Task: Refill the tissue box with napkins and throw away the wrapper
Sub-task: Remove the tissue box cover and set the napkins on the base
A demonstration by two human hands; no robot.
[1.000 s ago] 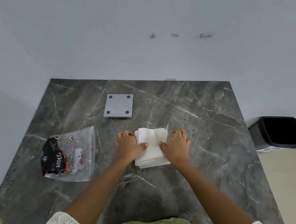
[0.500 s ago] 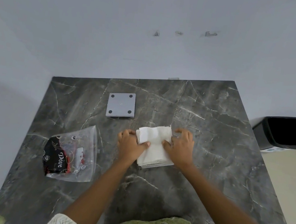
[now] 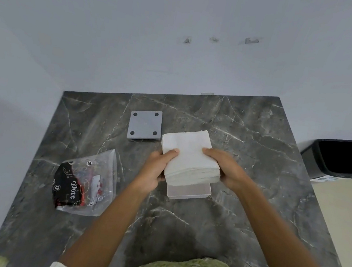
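Observation:
A thick stack of white napkins [image 3: 190, 155] is held above the table between both hands. My left hand [image 3: 154, 171] grips its left side, thumb on top. My right hand [image 3: 226, 171] grips its right side. Directly under the stack a clear, shallow tissue box tray [image 3: 189, 191] lies on the dark marble table [image 3: 257, 157]; only its near edge shows. A grey square box part [image 3: 145, 125] with four dark dots lies flat behind the stack. The clear plastic wrapper [image 3: 86, 182] with black and red print lies at the left.
A black waste bin [image 3: 341, 159] stands on the floor beyond the table's right edge. A white wall runs behind the table. The table's near edge is at my body.
Both hands have lifted the napkin stack off the table, uncovering the clear tray beneath it. The wrapper and the grey part have not moved.

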